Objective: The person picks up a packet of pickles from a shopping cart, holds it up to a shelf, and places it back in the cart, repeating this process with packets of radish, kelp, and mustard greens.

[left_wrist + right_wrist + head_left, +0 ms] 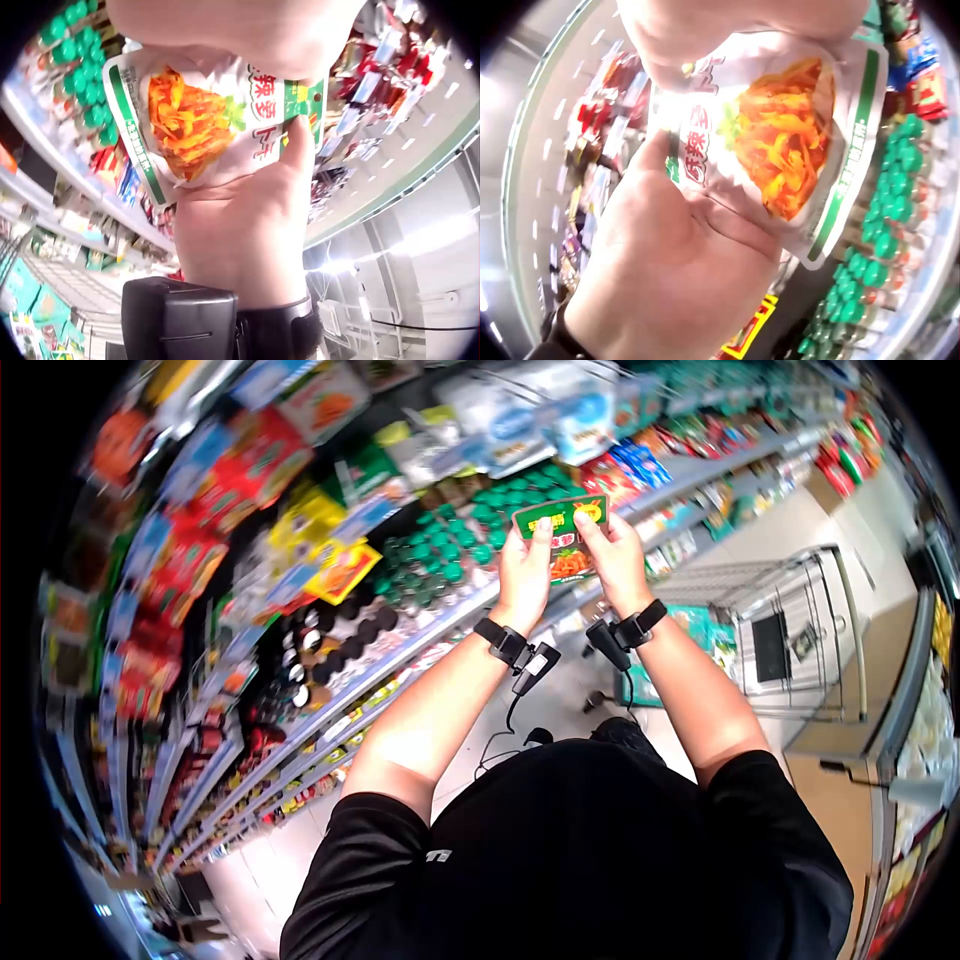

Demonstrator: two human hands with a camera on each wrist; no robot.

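A green and white food packet [570,563], printed with orange shredded vegetables, is held up between both hands in front of the shelves. The left hand [524,575] grips one side of it, thumb lying on the printed front. On the opposite side the right hand [618,565] pinches it the same way, thumb near the top edge. The left wrist view shows the packet [191,124] large, with the left hand [244,217] around its edge. In the right wrist view the right hand [679,247] holds the packet [780,142]; the fingers behind it are hidden.
Shelves with green-capped jars [440,545], yellow packets [345,568] and red packets [185,575] run along the left and ahead. A wire shopping cart [845,630] holding teal packages [700,632] stands at the right. Cardboard-coloured panels [850,760] line the right side.
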